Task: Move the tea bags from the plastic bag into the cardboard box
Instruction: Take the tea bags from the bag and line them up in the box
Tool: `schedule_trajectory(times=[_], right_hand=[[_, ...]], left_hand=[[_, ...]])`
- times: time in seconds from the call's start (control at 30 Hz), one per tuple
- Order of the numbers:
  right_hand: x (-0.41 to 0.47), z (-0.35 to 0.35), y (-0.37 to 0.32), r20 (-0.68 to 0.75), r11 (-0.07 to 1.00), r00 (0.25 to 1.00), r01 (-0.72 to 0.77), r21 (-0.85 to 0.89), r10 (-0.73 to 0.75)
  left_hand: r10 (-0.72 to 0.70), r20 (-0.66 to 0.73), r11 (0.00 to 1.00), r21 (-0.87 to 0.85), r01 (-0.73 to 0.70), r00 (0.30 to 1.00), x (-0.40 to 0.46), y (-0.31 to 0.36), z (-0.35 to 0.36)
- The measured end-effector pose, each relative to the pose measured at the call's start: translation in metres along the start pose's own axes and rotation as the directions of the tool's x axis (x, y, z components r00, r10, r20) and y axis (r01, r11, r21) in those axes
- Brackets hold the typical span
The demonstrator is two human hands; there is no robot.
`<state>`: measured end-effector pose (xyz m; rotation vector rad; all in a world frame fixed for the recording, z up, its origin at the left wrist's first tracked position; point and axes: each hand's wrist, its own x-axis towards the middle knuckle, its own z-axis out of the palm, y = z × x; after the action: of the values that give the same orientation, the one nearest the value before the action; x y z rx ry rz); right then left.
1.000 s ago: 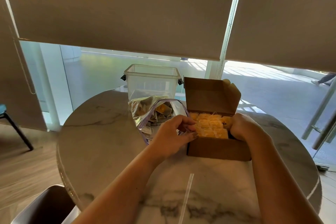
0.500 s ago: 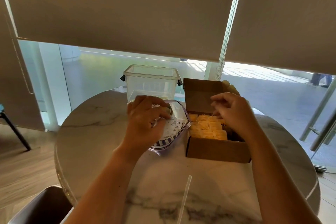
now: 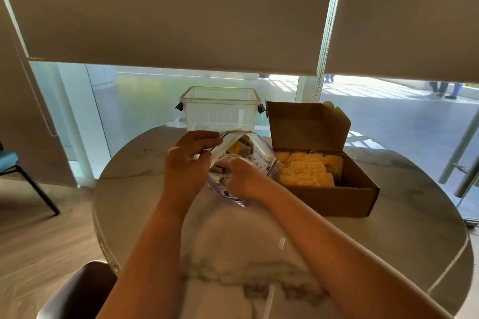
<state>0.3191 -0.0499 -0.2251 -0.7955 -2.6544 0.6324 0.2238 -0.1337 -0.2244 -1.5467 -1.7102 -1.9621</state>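
Tea bags (image 3: 308,171) fill most of your cardboard box (image 3: 337,197), laid flat in rows as pale yellow squares, a few thin strings trailing over them. The box is plain brown corrugated card, its lid flap standing upright at the back. Just left of it lies the clear plastic bag (image 3: 259,158), glossy and crumpled, with a purple-edged mouth and more tea bags showing dimly through the film. Your left hand (image 3: 188,163) pinches the bag's upper lip between thumb and fingers, holding the mouth open. Your right hand (image 3: 242,176) reaches into that mouth with fingers curled inward; you cannot tell whether they have closed on a tea bag. Behind the bag stands a clear plastic tub (image 3: 220,109), square with rounded corners and dark side clips. Everything rests on a round marble table (image 3: 233,254), white with grey veins.
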Motion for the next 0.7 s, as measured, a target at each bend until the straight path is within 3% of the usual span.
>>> schedule_trajectory(times=[0.27,0.5,0.7], right_hand=[[0.056,0.027,0.02,0.097,0.986,0.987,-0.118,-0.121,0.13],[0.041,0.017,0.019,-0.033,0.985,0.999,0.018,-0.171,-0.024],[0.008,0.0,0.01,0.128,0.981,0.992,0.011,-0.196,0.015]], left_hand=[[-0.013,-0.045,0.998,-0.054,0.01,0.999,0.0,0.002,-0.001],[-0.05,-0.048,0.994,-0.099,0.045,0.998,0.0,0.003,-0.001],[-0.041,-0.028,0.993,-0.114,0.037,0.999,0.0,0.001,0.001]])
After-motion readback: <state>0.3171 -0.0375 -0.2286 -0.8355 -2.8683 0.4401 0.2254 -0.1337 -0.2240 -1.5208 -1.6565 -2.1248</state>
